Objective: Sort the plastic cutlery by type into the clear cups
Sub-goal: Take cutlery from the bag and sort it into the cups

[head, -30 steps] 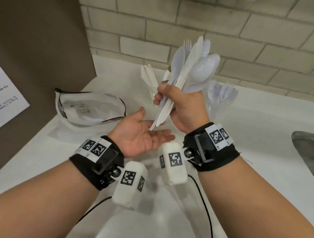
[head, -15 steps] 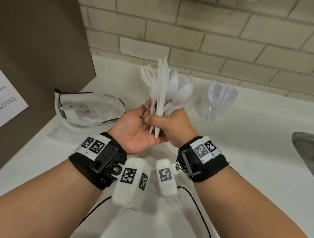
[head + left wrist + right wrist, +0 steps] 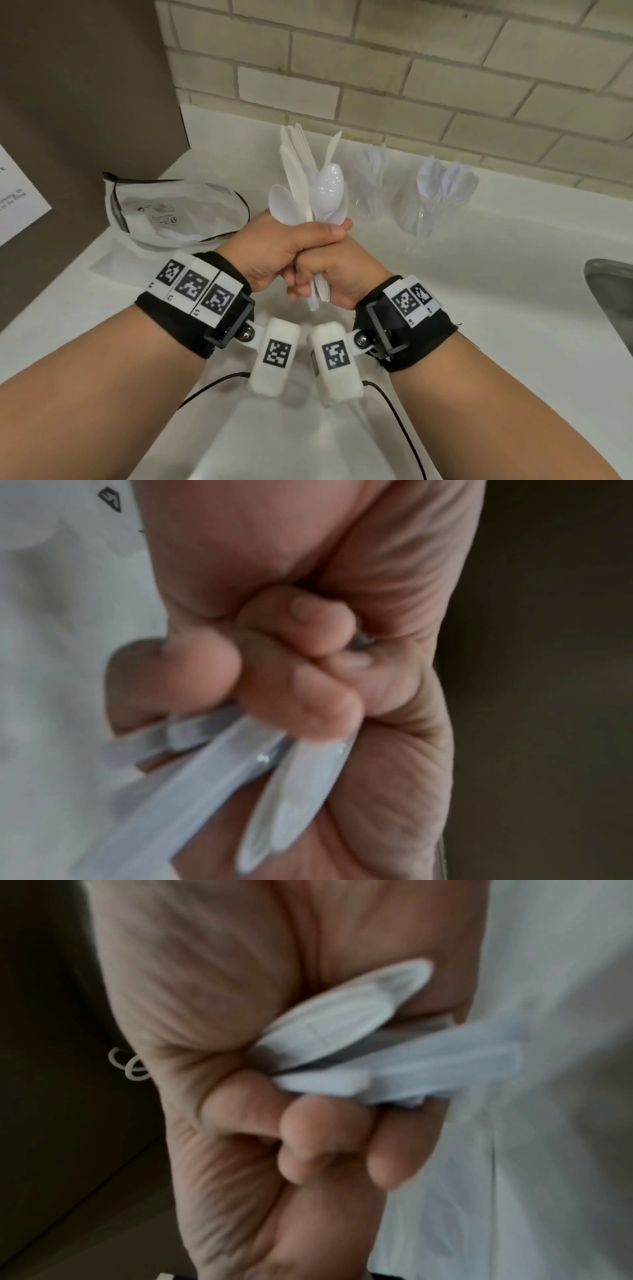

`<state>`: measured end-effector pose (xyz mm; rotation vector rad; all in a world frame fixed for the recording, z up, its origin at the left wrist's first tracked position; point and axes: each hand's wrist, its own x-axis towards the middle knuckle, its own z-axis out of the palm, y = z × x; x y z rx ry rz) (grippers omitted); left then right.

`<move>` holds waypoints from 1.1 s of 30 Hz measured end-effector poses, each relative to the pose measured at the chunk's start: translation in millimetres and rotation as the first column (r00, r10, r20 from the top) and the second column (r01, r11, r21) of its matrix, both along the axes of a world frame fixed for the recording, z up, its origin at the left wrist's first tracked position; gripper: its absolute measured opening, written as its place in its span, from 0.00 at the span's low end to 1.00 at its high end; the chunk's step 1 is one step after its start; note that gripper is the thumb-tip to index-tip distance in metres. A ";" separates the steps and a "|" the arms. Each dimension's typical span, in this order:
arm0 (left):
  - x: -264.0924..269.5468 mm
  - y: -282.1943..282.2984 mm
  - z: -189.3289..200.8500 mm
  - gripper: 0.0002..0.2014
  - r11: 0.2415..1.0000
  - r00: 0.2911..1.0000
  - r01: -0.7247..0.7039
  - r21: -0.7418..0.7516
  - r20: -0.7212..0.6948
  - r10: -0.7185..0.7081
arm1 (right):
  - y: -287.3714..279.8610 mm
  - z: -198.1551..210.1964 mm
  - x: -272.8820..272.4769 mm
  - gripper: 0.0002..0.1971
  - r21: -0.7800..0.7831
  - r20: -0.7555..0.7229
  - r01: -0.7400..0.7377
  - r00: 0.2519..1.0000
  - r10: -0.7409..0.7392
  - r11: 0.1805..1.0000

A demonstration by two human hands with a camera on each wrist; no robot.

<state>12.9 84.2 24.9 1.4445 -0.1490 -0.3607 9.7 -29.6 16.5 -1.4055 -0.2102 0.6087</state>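
Our left hand (image 3: 274,253) and right hand (image 3: 337,274), both fists tight around the bunch of white plastic cutlery (image 3: 315,192), just before the clear plastic cups (image 3: 421,209).

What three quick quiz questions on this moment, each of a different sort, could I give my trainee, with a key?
1. True or false: the left hand and the right hand both grip the cutlery bundle.
2. What lies on the counter left of the hands? A) a clear plastic bag B) a metal tray C) a red bowl
3. Fill in: the far-right clear cup holds white ____.

Key: 1 true; 2 A; 3 spoons
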 end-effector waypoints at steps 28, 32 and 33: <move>-6.7 2.0 -32.1 0.12 0.990 0.990 -0.083 0.118 0.120 0.068 | -18.4 36.2 25.8 0.10 -0.199 0.454 0.426 0.838 -0.302 0.883; -7.5 1.7 -35.1 0.10 0.993 0.990 -0.089 0.079 0.118 0.079 | -26.2 44.5 28.3 0.12 -0.115 0.380 0.450 0.844 -0.379 0.886; -8.2 1.9 -36.0 0.09 0.995 0.992 -0.081 0.066 0.106 0.074 | -28.2 47.0 29.6 0.12 -0.094 0.385 0.467 0.831 -0.401 0.879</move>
